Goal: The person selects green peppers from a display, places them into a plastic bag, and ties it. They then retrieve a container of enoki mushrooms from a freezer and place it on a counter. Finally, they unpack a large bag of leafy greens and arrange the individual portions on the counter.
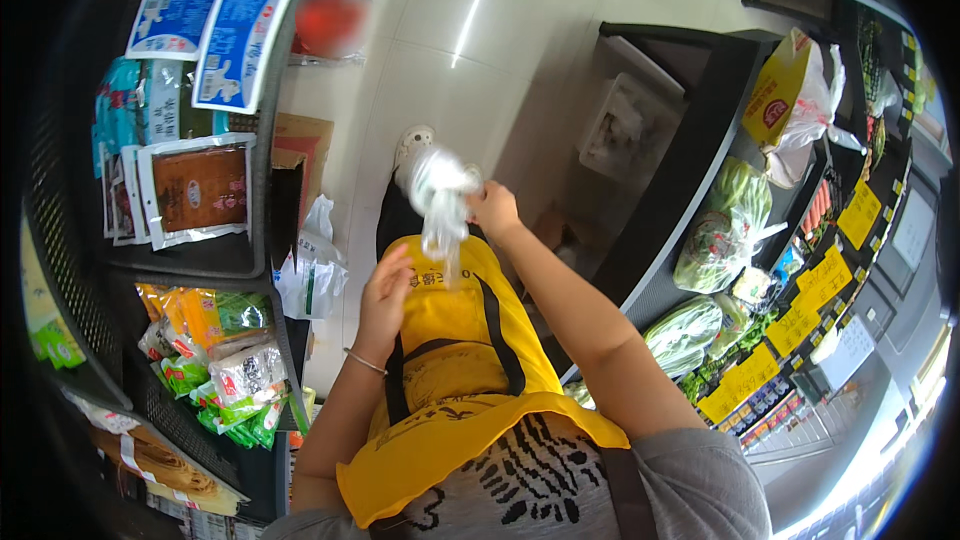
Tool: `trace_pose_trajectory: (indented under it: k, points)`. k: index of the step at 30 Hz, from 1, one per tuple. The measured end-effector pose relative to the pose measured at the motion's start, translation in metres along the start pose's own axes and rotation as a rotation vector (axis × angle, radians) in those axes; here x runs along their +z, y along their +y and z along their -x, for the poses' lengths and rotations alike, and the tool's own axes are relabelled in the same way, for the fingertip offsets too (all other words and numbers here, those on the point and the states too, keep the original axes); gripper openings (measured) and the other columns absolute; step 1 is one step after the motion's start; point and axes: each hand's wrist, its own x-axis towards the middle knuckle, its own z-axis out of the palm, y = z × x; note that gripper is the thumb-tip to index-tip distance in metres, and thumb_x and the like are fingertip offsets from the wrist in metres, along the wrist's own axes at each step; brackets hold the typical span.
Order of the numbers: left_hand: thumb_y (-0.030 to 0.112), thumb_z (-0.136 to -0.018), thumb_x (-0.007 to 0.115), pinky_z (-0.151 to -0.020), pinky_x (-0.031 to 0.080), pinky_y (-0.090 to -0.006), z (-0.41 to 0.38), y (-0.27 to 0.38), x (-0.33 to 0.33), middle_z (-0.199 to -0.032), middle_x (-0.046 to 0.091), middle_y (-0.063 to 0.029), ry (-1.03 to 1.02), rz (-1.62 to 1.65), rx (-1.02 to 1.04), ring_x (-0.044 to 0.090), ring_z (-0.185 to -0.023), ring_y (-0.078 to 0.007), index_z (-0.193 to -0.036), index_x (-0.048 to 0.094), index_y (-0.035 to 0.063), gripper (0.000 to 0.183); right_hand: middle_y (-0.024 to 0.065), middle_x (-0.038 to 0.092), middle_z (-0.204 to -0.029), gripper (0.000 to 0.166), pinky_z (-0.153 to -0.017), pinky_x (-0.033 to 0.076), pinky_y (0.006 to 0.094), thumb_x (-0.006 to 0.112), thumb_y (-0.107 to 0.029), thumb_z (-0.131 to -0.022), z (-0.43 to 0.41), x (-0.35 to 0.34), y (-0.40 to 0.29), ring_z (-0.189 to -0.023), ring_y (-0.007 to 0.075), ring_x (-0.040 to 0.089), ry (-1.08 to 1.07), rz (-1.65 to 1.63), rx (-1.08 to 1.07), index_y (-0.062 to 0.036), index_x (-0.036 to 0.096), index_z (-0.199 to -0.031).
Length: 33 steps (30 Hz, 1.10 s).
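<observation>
A bunched translucent white plastic bag (441, 191), partly blurred by motion, hangs in front of my thighs. My right hand (493, 211) grips it at its right side. My left hand (386, 289) is lower and to the left, fingers extended, near the bag's dangling end and apart from it. Nothing shows in that hand. Behind both lies the yellow apron (442, 315) that I wear. What the bag contains, if anything, cannot be made out.
On my left, black shelf baskets hold blue-and-white packets (244, 41), a brown vacuum-sealed pack (199, 187) and green-and-white bags (247, 382). A white plastic bag (311, 277) hangs beside them. On my right, a vegetable rack carries wrapped greens (727, 217) and yellow price cards (821, 281).
</observation>
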Motion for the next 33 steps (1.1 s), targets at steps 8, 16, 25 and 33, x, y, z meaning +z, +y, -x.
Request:
trace_pose_trajectory:
  k: [8,16,25,33]
  points:
    - [0.017,-0.092,0.048,-0.075,0.045,-0.0219,-0.008,-0.055,-0.042,-0.097,0.061,-0.0061,0.039,-0.013,-0.240,0.057,-0.084,-0.0101,-0.111,0.055,0.0020,0.025,0.0158,0.057,-0.095,0.034,-0.071,0.052,0.0294,0.057,-0.021,-0.088,-0.049,-0.090,0.121,-0.085,0.0256,0.061,0.692,-1.354,0.420,0.0054,0.050,-0.108]
    - [0.021,-0.093,0.048,-0.076,0.044,-0.0245,-0.007,-0.026,-0.020,-0.096,0.062,-0.0061,-0.145,-0.197,-0.212,0.057,-0.083,-0.0123,-0.108,0.056,0.0041,0.025,0.0110,0.063,-0.081,0.025,-0.068,0.049,0.0299,0.045,-0.018,-0.090,0.013,-0.057,0.087,-0.075,0.0188,0.060,0.172,-0.964,0.232,-0.0016,0.050,-0.108]
    - [0.022,-0.093,0.048,-0.070,0.045,-0.0226,-0.004,0.047,0.007,-0.091,0.061,-0.0047,-0.294,-0.497,-0.095,0.057,-0.078,-0.0099,-0.104,0.055,0.0017,0.024,0.0171,0.063,-0.097,0.027,-0.083,0.046,0.0390,0.050,-0.021,-0.085,0.157,0.003,0.048,-0.092,0.0345,0.059,0.019,-0.241,-0.349,-0.0054,0.059,-0.105]
    - [0.020,-0.093,0.047,-0.070,0.045,-0.0220,-0.016,0.093,0.090,-0.092,0.061,-0.0044,-0.601,-1.101,-0.029,0.057,-0.076,-0.0099,-0.103,0.056,0.0053,0.019,0.0135,0.065,-0.093,0.024,-0.077,0.048,0.0358,0.051,-0.021,-0.085,0.304,-0.001,0.157,-0.088,0.0295,0.061,0.624,-0.677,0.093,-0.0074,0.061,-0.102]
